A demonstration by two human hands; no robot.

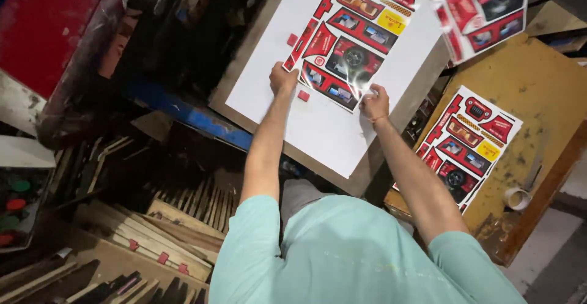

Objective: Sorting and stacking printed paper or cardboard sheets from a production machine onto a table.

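Glossy sheet: red printed die-cut sticker sheet with car-part shapes (350, 50), laid flat on the white rectangular board (269, 77), toward its near-right part; clear film glare seen across it.
Left hand: left hand (282, 79) pressed on the sheet's near-left corner, fingers curled down on the edge; whether the corner is pinched or only pressed flat cannot be told.
Right hand: right hand (375, 103) set at the sheet's near edge, fingertips closed on the film there; a narrow pinch on the sheet.
Board: carried on a grey-brown worktable (367, 169), tilted in view; small red cut-off pieces (303, 95) lie on the white surface, one just beside the left hand, others near the sheet's left edge.
Second sheet: matching red printed sheet (468, 145) lies flat on the worn yellow metal table (538, 84), well apart from the hands, toward that table's near-left edge.
Third sheet: loose glossy printed sheet (483, 7) is seen at the far-right corner of the board, curled.
Tape: small white tape roll (517, 198) sits at the yellow table's near edge.
Floor left: stacked wooden strips (153, 230) are seen below the board.
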